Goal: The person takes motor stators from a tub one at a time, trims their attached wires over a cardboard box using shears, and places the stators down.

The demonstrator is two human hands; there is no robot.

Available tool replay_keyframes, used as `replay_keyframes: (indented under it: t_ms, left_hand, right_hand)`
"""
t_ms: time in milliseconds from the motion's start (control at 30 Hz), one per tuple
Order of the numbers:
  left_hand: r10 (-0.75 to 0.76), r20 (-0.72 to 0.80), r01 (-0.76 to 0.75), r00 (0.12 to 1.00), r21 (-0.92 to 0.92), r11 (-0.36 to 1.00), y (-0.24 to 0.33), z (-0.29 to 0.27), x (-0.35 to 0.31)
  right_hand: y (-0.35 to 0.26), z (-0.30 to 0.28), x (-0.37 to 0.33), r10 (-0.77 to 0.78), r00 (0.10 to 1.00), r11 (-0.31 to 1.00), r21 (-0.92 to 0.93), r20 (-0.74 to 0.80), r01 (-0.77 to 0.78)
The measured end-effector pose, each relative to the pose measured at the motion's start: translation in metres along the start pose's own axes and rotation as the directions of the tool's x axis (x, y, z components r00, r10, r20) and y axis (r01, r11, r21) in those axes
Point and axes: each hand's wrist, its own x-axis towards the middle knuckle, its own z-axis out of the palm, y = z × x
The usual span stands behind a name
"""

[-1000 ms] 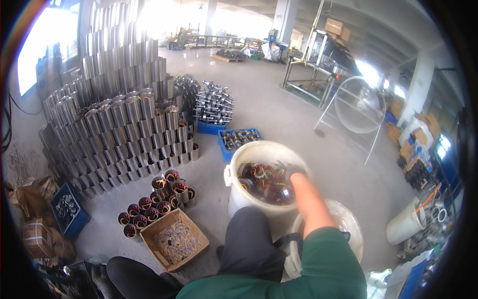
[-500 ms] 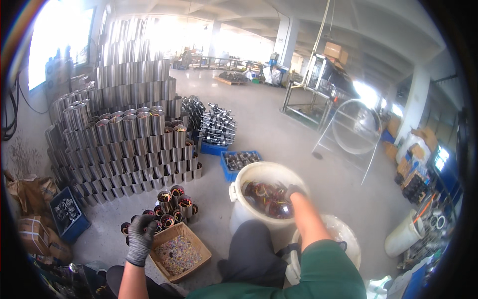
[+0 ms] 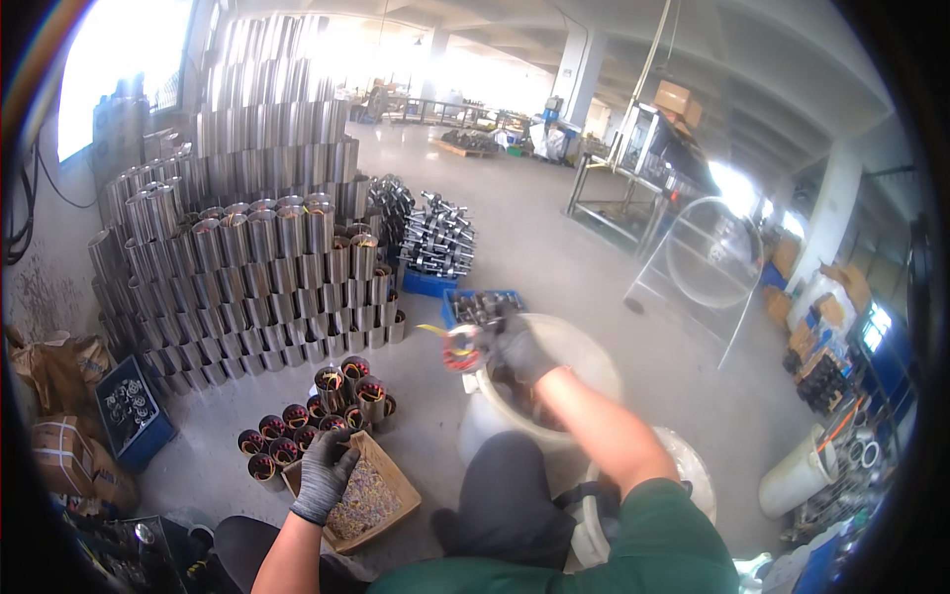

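My right hand [image 3: 522,354], in a dark glove, is closed round a wound motor stator [image 3: 461,349] with red windings and a yellow lead sticking out. It is over the left rim of a large white bucket [image 3: 599,371], whose contents are mostly hidden by my arm. My left hand [image 3: 330,477], in a grey glove, hovers at the left side of a cardboard box [image 3: 401,495] of tiny multicoloured bits. Its fingers are loosely bent and apart, with nothing seen in them. Just beyond the box stand several steel cylinders [image 3: 371,396] with red-wound cores inside.
Stacked steel cylinders [image 3: 262,267] form a tall wall ahead left. Blue crates [image 3: 430,283] of metal shafts stand beyond the bucket. A second white bucket [image 3: 693,465] is by my right arm, and another blue crate [image 3: 148,436] sits at far left. A metal-framed ring stand [image 3: 714,252] is at right.
My right hand has come up out of the white bucket and moved left, bringing a stator with it. My left hand has shifted right, over the cardboard box's edge.
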Motion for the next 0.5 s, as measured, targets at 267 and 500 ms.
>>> replay_keyframes:
  t_ms: [267,500]
  left_hand:
    - [-0.263,0.111,0.269,0.958,-0.655,0.706,-0.018,0.003,-0.010]
    - [-0.358,0.013,0.330,0.934,-0.417,0.847,-0.069,0.003,-0.027]
  right_hand:
    - [0.066,0.173,-0.081,0.090,0.917,0.937,0.279,0.388,-0.210]
    - [0.112,0.197,-0.115,0.319,0.874,0.782,0.420,0.366,-0.461]
